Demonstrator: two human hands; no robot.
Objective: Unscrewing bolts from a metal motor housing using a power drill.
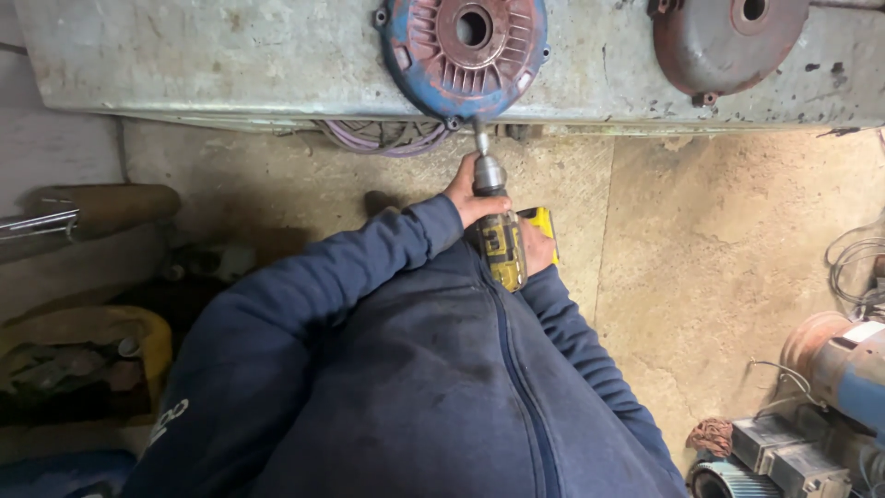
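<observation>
A yellow and black cordless drill [502,242] points away from me, its bit touching the lower rim of a blue and rust-red round motor end cover [464,51] on a worn metal bench. My left hand [466,194] wraps around the drill's grey chuck [489,173]. My right hand [536,247] grips the drill's handle, mostly hidden behind the tool body. Both arms wear dark blue sleeves.
A second rusty round cover [724,41] lies on the bench [230,65] at the right. Purple wire coils [383,138] hang under the bench edge. Electric motors [811,415] stand on the concrete floor at lower right. A yellow container [83,360] with scrap sits at left.
</observation>
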